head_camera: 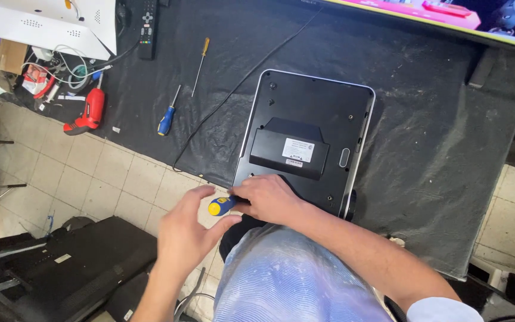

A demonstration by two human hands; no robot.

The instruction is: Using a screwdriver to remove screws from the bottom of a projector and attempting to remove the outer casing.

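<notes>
A black flat device with a silver rim [362,128] lies back side up on a table under black cloth [436,131]. My right hand [269,200] rests on the device's near left corner, closed around the front of a screwdriver with a blue and yellow handle [222,206]. My left hand [189,232] cups the yellow end of that handle from the left, thumb and fingers curled on it. The screwdriver's tip is hidden under my right hand.
On the cloth to the left lie a blue-handled screwdriver [167,116], a thin yellow-handled screwdriver [201,62], a red power screwdriver [90,110], a remote control [148,27] and a black cable [239,83]. A white panel [49,24] sits far left. A black unit [61,268] lies on the tiled floor.
</notes>
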